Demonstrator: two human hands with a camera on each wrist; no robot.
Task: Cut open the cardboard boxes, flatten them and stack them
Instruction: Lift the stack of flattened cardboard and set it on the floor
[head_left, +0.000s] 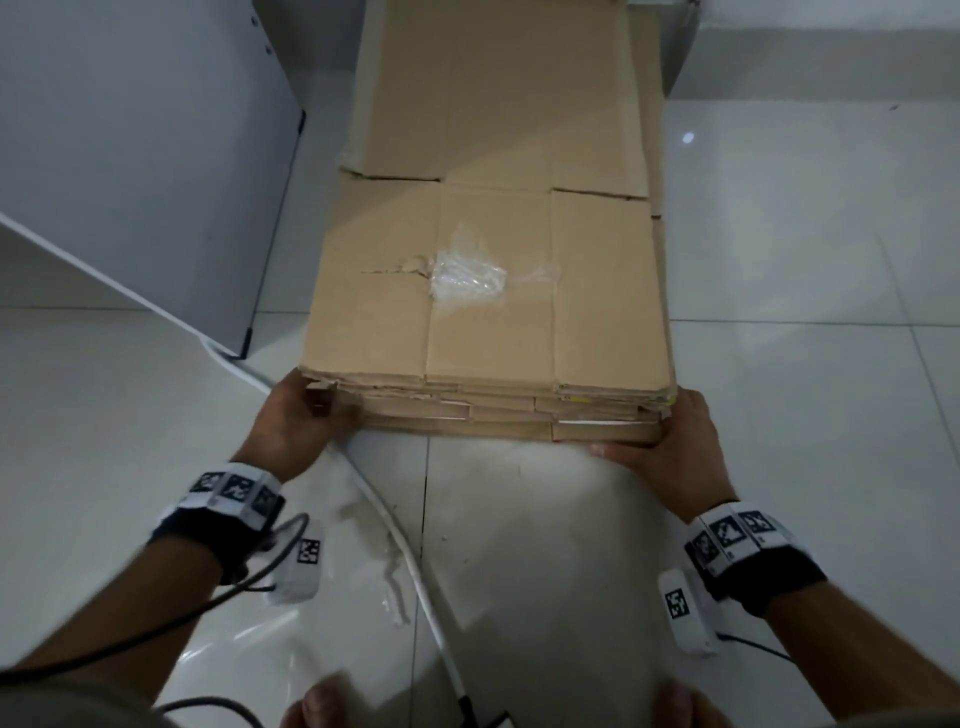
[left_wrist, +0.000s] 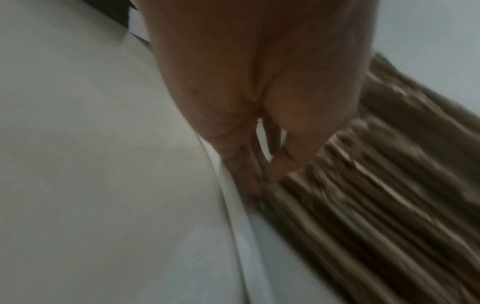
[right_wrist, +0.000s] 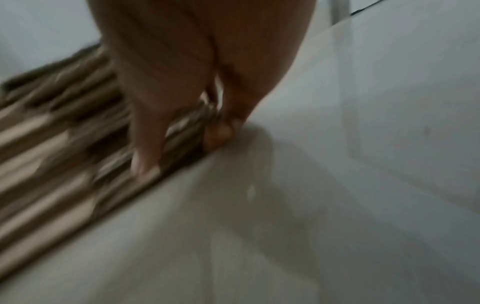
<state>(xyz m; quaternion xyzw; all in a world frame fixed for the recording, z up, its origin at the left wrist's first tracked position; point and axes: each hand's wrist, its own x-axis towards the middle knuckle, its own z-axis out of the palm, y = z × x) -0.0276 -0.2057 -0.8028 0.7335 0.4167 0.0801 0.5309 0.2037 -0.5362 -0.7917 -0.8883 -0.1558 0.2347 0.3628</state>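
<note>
Left hand (head_left: 291, 421) and right hand (head_left: 670, 441) gripping near corners of brown flattened-cardboard stack (head_left: 488, 291) on white tiled floor (head_left: 805, 395), fingers curled around stack edges.

I see a glossy white tiled floor (head_left: 805, 249) with dark grout lines and a small bright light reflection (head_left: 688, 137). A grey cabinet panel (head_left: 145, 171) stands at left. A white cable (head_left: 410, 561) trails across the tiles.
</note>
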